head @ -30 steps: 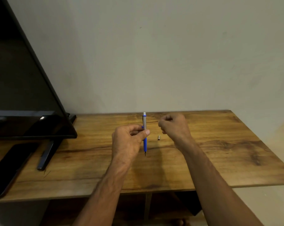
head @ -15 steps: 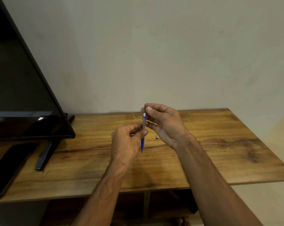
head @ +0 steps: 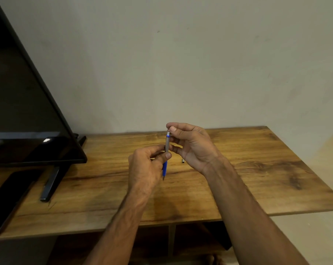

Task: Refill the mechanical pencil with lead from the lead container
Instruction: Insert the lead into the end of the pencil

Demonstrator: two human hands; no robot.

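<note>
The mechanical pencil has a grey upper barrel, a blue lower grip and a white end; it stands upright, tip down, above the wooden table. My left hand grips its middle between thumb and fingers. My right hand pinches the white top end with thumb and forefinger. A small silver cap lies on the table just below my right palm. No lead container shows in the view.
A black TV on a stand fills the left side. A dark phone lies flat at the table's left front corner. A plain wall rises behind the table.
My right hand came from a closed fist right of the pencil up to its top end and now pinches it. The left hand kept its hold on the pencil.
</note>
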